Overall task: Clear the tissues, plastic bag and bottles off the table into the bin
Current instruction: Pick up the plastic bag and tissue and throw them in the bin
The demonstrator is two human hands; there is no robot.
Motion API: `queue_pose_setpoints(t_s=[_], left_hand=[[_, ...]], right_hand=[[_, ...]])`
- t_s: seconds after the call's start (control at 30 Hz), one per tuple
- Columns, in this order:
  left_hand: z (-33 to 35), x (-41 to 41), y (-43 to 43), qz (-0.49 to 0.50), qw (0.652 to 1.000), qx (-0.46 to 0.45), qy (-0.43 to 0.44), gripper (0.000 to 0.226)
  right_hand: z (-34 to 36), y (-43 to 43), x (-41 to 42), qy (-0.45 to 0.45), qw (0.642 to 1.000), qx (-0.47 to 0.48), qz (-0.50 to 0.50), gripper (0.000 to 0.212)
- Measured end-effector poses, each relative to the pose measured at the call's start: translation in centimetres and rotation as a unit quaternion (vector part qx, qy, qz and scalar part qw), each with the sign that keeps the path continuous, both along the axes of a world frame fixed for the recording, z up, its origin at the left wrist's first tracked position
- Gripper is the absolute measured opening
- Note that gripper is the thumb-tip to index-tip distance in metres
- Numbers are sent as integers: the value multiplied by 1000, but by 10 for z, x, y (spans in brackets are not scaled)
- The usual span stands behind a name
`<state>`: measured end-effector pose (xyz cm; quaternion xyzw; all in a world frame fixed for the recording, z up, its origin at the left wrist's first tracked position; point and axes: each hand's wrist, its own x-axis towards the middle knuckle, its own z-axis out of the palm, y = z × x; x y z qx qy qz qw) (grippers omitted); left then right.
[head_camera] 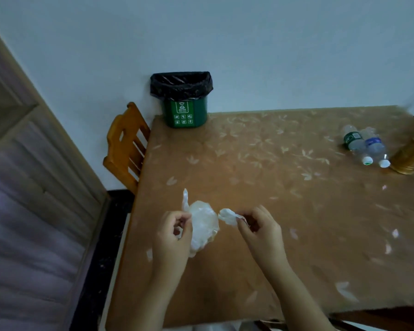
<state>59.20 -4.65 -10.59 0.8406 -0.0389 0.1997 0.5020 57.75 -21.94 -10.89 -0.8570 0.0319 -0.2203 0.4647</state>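
A crumpled clear plastic bag (204,223) hangs just above the brown patterned table (261,163), near its front left part. My left hand (175,231) pinches the bag's left side. My right hand (257,226) pinches a white crumpled piece (228,216) beside the bag; whether it is tissue or part of the bag is unclear. A small green bin (184,113) lined with a black bag stands on the table's far left corner, against the wall. Two clear plastic bottles lie side by side at the far right, one with a green label (355,143) and one with a blue label (375,146).
A wooden chair (126,146) is pushed against the table's left edge. A golden round container (409,157) sits right of the bottles at the frame's edge. A door (29,187) fills the left side, and the white wall runs behind the table.
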Motion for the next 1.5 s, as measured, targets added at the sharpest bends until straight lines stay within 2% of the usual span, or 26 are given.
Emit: queue_pose_setpoints(t_s=[0.13,0.33,0.53,0.63,0.77,0.87,0.97,1.17,1.5], left_hand=[[0,-40,26,56,996,-56,48,37],[8,-77,77,129,985,-99,54,34],[13,-89,133,188,977,-97,36,35],[12,-87,169,203,971,-119,38,30],[16,-79,225,230,962,-143,33,30],[20,-71,273,231,961,-152,30,30],[22,-62,324,229,962,-146,28,29],[10,-29,404,216,969,-118,33,28],[-2,74,431,163,968,-177,63,29]], right_hand=[[0,23,-20,1,999,19,41,13],[8,68,-38,19,993,33,113,14],[21,129,-31,15,985,28,172,44],[23,170,-20,3,981,35,191,52],[24,230,-5,3,975,31,219,52],[21,276,11,8,972,45,232,34],[15,326,27,57,967,74,238,20],[14,399,52,74,968,99,220,27],[13,428,131,66,980,131,132,28]])
